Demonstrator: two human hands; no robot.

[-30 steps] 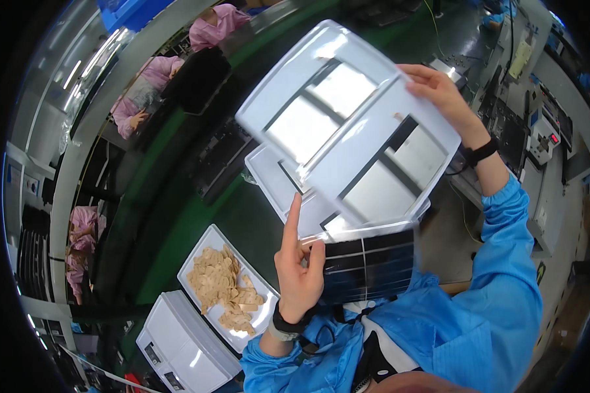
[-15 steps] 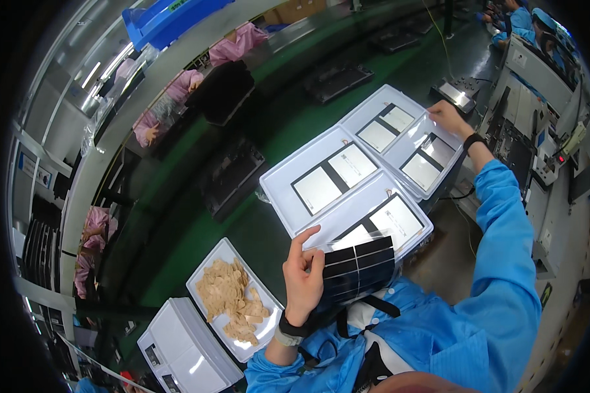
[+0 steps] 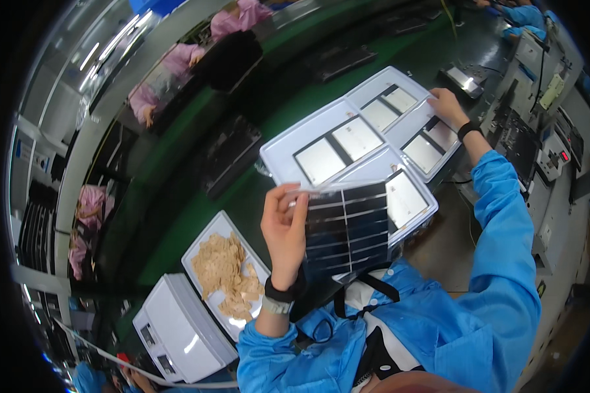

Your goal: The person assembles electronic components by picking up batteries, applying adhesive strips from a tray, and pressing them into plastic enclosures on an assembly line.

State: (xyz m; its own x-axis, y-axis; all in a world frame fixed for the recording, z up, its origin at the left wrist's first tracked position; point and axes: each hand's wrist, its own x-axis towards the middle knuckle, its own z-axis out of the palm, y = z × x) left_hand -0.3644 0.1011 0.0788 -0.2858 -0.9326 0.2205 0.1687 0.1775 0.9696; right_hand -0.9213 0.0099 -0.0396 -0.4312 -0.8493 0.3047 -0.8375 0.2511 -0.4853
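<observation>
My left hand [image 3: 283, 229] is closed on the upper left edge of a black sheet with silvery stripes [image 3: 364, 232], which has a clear, film-like edge. It hangs in front of my chest and covers part of the nearest white tray. My right hand [image 3: 447, 108] pinches the upper corner of the far-right white tray [image 3: 444, 169]; whether anything else sits between its fingertips is hidden. Inside that tray lies a flat silver panel with a black band [image 3: 423, 154]. Similar panels [image 3: 357, 137] lie in the adjoining trays.
Left of me, a white tray [image 3: 198, 265] holds a heap of tan strips [image 3: 219, 265], beside a stack of upturned white trays [image 3: 190, 334]. Dark flat units [image 3: 233, 154] lie on the green conveyor surface. Co-workers in pink sleeves [image 3: 180, 59] work across it. Equipment [image 3: 554, 157] stands at right.
My left hand has moved up and slightly left, raising the black sheet so that more of its striped face shows. My right hand stays at the tray corner. The view has shifted a little.
</observation>
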